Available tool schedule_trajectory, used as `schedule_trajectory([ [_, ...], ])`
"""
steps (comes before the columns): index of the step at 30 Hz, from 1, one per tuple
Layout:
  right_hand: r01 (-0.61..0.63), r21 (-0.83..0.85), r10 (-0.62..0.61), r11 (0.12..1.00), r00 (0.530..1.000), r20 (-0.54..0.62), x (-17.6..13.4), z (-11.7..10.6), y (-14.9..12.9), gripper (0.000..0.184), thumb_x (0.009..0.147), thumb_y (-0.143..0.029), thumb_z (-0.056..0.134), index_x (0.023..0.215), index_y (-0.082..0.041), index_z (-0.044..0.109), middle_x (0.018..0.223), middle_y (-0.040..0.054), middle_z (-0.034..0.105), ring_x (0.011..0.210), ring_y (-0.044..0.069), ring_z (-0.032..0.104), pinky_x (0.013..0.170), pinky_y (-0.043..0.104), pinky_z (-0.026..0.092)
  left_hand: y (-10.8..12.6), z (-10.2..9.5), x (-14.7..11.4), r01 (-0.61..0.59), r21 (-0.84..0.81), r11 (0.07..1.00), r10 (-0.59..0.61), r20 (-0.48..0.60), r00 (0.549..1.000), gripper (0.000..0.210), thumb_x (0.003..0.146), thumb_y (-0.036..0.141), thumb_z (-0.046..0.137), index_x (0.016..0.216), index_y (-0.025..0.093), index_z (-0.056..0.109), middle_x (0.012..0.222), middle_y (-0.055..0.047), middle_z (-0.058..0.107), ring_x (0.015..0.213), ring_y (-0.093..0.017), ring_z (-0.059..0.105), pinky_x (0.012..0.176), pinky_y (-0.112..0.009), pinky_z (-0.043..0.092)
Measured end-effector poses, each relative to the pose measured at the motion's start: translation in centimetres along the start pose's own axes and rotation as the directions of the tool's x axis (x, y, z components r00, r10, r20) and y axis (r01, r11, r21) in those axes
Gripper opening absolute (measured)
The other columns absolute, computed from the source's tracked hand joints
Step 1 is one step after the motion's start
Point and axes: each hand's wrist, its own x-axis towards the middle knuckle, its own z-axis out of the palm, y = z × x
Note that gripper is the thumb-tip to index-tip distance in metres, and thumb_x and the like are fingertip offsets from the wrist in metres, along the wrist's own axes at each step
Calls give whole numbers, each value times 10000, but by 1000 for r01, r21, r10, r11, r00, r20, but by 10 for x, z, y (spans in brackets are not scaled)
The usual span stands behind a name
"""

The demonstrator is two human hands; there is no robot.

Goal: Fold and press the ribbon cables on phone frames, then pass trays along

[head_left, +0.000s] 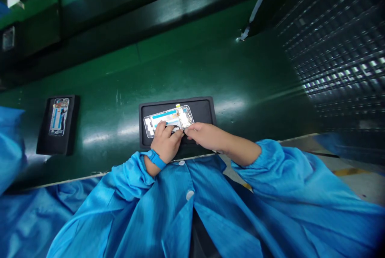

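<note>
An opened phone (164,118) lies in a black tray (204,110) on the bench in front of me. Its bared inside shows a pale circuit board (185,118) at the right end and blue strips in the middle. My left hand (165,142), with a blue wrist strap (156,159), bends over the phone's near edge, fingers curled onto it and thumb beside the index finger. At the near right corner of the phone, my right hand (203,134) pinches with thumb and forefinger. What lies between those fingertips is too small to make out.
To the left, another black tray (43,142) holds a second opened phone (59,117). The green bench (120,77) runs across, with a dark raised ledge (168,19) behind. A metal rod (261,3) stands at the back; a ridged dark panel (339,57) is on the right. A co-worker's blue sleeve (10,142) shows at left.
</note>
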Motion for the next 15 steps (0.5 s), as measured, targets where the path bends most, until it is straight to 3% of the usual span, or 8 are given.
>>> schedule_trajectory([
  [3,1,5,-1,1000,1000,-1,0,1,-1,274,810,-334,410,770,-193,641,650,-5,622,557,110,520,554,211,376,1,0,-2,-1,4,1000,1,-21,1000,170,829,240,504,910,226,652,863,-71,602,1013,-242,503,940,-474,404],
  [7,35,-30,-35,999,999,-10,0,1,-1,268,812,-321,408,750,-191,635,697,9,643,621,123,547,579,213,385,2,-1,-2,-50,2,999,50,54,997,167,841,220,485,906,219,639,722,-37,620,876,-200,564,929,-444,419],
  [11,17,7,-17,1000,1000,-16,3,3,4,263,810,-324,413,746,-188,630,695,15,645,605,120,551,567,213,395,1,0,2,-67,35,997,62,118,991,182,848,211,457,892,197,633,890,-51,654,1018,-242,537,967,-474,389],
  [15,-5,154,12,988,999,-46,7,8,13,240,793,-348,452,851,-203,634,738,8,644,568,107,546,496,205,390,-1,3,7,-87,27,996,81,171,982,192,846,209,448,923,167,620,976,-76,649,1030,-250,538,964,-466,397],
])
